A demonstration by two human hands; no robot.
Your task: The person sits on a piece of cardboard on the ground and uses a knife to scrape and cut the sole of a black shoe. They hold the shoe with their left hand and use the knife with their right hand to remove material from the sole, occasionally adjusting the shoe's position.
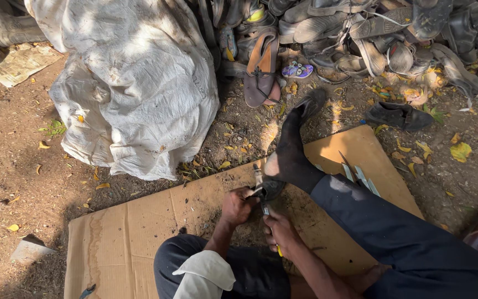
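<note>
Outdoors, a person sits on a sheet of cardboard (139, 232) laid on bare soil, one socked leg (294, 155) stretched across it. Beyond the cardboard's far edge stand a stuffed white sack (134, 83) and a heap of worn shoes (360, 39); on its right part lie several thin blades (358, 176). Near the cardboard's middle, the left hand (238, 206) is closed around a dark shoe piece (269, 188), pinning it against the heel. The right hand (280, 232) is curled around a yellow-handled tool (266, 213). Good practice, by judgement: hold the piece firmly braced and work the tool away from the fingers.
</note>
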